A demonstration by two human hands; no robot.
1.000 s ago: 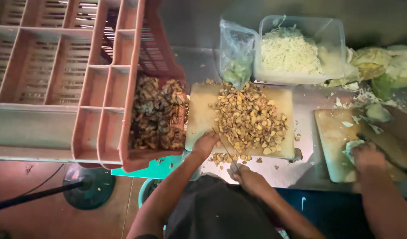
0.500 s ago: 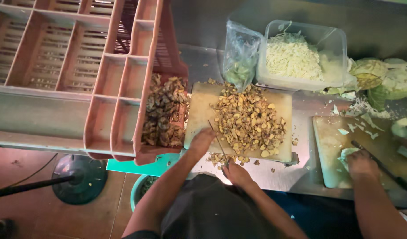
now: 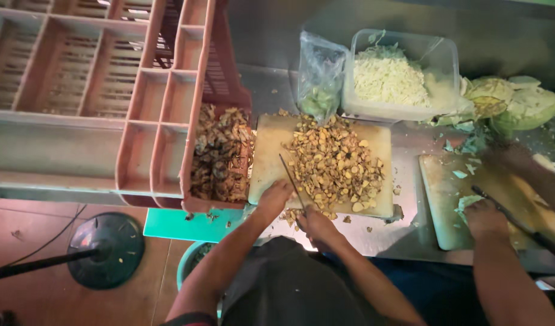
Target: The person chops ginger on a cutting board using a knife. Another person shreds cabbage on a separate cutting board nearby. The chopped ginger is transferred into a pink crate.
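Note:
A pale cutting board point(image 3: 271, 151) lies on the metal counter and carries a heap of chopped yellow-brown pieces point(image 3: 335, 163). My right hand point(image 3: 317, 226) grips a knife point(image 3: 291, 181) at the board's near edge, its thin blade pointing away along the left side of the heap. My left hand point(image 3: 274, 198) rests on the board's near left corner, just left of the blade. Its fingers are curled, and I cannot see whether anything is under them.
A tilted pink plastic crate point(image 3: 163, 108) holds brown scraps point(image 3: 220, 160) left of the board. Behind stand a clear bag point(image 3: 320, 78) and a tub of shredded cabbage point(image 3: 389, 75), with cabbage leaves point(image 3: 513, 102) beside them. At right, another person's hand point(image 3: 484, 217) holds a knife over a second board point(image 3: 446, 199).
My right hand and the knife have shifted slightly left, closer to my left hand. The other person's hand has moved along the second board.

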